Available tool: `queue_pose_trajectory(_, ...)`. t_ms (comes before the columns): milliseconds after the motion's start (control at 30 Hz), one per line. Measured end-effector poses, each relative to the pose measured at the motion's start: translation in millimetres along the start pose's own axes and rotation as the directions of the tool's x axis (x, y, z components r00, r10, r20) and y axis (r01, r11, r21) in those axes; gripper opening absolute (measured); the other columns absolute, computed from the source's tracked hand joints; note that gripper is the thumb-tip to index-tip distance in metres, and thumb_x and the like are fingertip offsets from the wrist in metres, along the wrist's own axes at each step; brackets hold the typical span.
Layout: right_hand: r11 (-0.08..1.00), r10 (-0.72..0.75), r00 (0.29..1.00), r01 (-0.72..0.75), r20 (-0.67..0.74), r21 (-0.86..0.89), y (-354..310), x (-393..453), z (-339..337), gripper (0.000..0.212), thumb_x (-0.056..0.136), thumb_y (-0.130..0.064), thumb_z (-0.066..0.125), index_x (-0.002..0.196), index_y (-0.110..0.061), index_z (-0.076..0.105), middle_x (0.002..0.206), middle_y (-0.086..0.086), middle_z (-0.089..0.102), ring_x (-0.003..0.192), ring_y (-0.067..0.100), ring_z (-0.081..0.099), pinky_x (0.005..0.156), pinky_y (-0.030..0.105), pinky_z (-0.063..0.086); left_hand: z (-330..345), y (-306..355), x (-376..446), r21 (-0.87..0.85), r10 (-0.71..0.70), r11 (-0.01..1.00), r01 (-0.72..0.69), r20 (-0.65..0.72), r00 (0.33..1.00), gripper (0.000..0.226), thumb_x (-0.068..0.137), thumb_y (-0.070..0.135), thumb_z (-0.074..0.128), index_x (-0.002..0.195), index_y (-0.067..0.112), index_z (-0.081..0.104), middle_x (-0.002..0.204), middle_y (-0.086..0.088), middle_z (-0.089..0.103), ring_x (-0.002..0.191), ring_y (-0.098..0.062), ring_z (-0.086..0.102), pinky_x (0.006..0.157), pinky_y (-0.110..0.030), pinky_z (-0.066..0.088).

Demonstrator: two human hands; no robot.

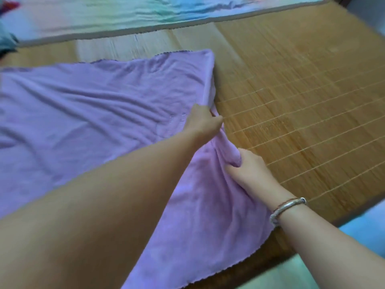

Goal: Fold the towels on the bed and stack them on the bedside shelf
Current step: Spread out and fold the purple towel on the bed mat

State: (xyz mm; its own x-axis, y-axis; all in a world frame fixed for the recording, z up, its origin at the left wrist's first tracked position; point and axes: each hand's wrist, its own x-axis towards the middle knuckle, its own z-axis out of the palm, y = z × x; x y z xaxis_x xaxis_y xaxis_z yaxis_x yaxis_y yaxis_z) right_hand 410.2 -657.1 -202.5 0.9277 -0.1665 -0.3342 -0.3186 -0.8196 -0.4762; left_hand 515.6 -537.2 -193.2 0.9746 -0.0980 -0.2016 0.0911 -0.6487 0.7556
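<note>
A large purple towel point(87, 109) lies spread over the bamboo mat point(302, 90) on the bed, wrinkled, with a scalloped hem. Its right edge is bunched up into a ridge. My left hand point(203, 122) reaches across the towel and pinches that right edge near the middle. My right hand point(248, 167), with bracelets on the wrist, grips the same bunched edge a little nearer to me, fingers curled round the cloth. The towel's near corner hangs toward the bed's front edge. No shelf is in view.
A pastel rainbow-coloured sheet point(145, 15) covers the far part of the bed beyond the mat. Dark and red cloth point(8, 38) shows at the far left. The mat's bare right half stretches to the bed's edge point(354, 209).
</note>
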Motion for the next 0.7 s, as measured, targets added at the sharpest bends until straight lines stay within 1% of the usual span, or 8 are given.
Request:
queue_pose_trajectory(67,0.98,-0.136,0.99,0.131,0.022,0.149,-38.8,-11.1,10.5,0.012,0.075,-0.029,0.051,0.067,-0.022,0.045,0.063,-0.005,0.053,0.062,0.016,0.05,0.056,0.033,0.04,-36.4,-18.2,-7.6,0.023,-0.015,1.0,0.018,-0.114,0.993,0.017,0.08,0.028,0.062,0.068,0.016,0.064,0.101,-0.014,0.056,0.078,-0.023,0.062,0.055,-0.019,0.039)
queue_pose_trajectory(200,0.933,-0.356,0.926,0.345,0.122,0.102,-123.2,-43.1,31.0,0.014,0.076,-0.031,0.054,0.074,-0.026,0.042,0.07,-0.005,0.055,0.073,0.021,0.054,0.068,0.04,0.045,-121.3,-67.9,-37.1,0.043,-0.051,0.997,0.061,-0.189,0.981,0.028,0.081,0.008,0.056,0.108,0.012,0.063,0.12,-0.009,0.043,0.104,-0.022,0.054,0.082,-0.02,0.039)
queue_pose_trajectory(300,0.866,-0.495,0.84,0.497,0.223,0.05,-189.3,-74.0,55.4,0.015,0.076,-0.03,0.053,0.076,-0.029,0.039,0.071,-0.005,0.053,0.074,0.023,0.051,0.071,0.044,0.044,-195.8,-116.8,-71.5,0.052,-0.079,0.995,0.09,-0.182,0.98,0.041,0.08,-0.001,0.048,0.116,0.011,0.06,0.121,-0.01,0.041,0.111,-0.022,0.05,0.074,-0.011,0.032)
queue_pose_trajectory(400,0.798,-0.563,0.748,0.603,0.351,-0.005,-243.7,-104.8,89.2,0.023,0.077,-0.028,0.055,0.098,-0.023,0.047,0.086,-0.001,0.059,0.086,0.028,0.055,0.076,0.043,0.046,-261.2,-170.5,-107.8,0.066,-0.125,0.988,0.143,-0.221,0.967,0.049,0.077,-0.005,0.048,0.121,0.013,0.059,0.127,-0.011,0.042,0.117,-0.021,0.047,0.086,-0.016,0.037)
queue_pose_trajectory(467,0.767,-0.585,0.7,0.642,0.41,-0.001,-268.6,-122.3,115.0,0.021,0.076,-0.027,0.053,0.095,-0.024,0.045,0.081,-0.005,0.057,0.082,0.025,0.056,0.072,0.041,0.048,-292.3,-203.2,-130.5,0.058,-0.158,0.983,0.176,-0.235,0.959,0.052,0.078,-0.005,0.05,0.127,0.012,0.055,0.13,-0.01,0.041,0.122,-0.021,0.044,0.099,-0.024,0.038)
queue_pose_trajectory(533,0.748,-0.588,0.663,0.663,0.463,0.0,-294.9,-143.2,147.9,0.016,0.076,-0.023,0.053,0.089,-0.023,0.043,0.075,-0.005,0.054,0.078,0.024,0.053,0.068,0.04,0.047,-318.6,-240.9,-157.2,-0.036,-0.232,0.973,0.229,-0.215,0.949,0.055,0.079,-0.005,0.054,0.132,0.01,0.049,0.131,-0.01,0.037,0.121,-0.023,0.045,0.09,-0.035,0.048)
queue_pose_trajectory(600,0.744,-0.575,0.647,0.668,0.501,-0.009,-309.0,-160.9,176.1,0.019,0.078,-0.02,0.053,0.094,-0.02,0.043,0.081,-0.001,0.057,0.079,0.027,0.052,0.069,0.04,0.046,-326.3,-270.0,-182.5,-0.266,-0.344,0.915,0.303,-0.126,0.93,0.058,0.08,-0.006,0.058,0.134,0.012,0.042,0.129,-0.007,0.036,0.112,-0.026,0.049,0.065,-0.039,0.055)
queue_pose_trajectory(700,0.77,-0.521,0.654,0.638,0.548,-0.029,-311.2,-180.0,208.7,0.031,0.078,-0.019,0.052,0.107,-0.017,0.042,0.092,0.008,0.061,0.084,0.032,0.055,0.073,0.042,0.047,-312.4,-296.4,-210.1,-0.468,-0.441,0.788,0.401,0.027,0.897,0.066,0.082,-0.005,0.063,0.137,0.019,0.035,0.122,-0.003,0.041,0.096,-0.02,0.052,0.059,-0.034,0.052)
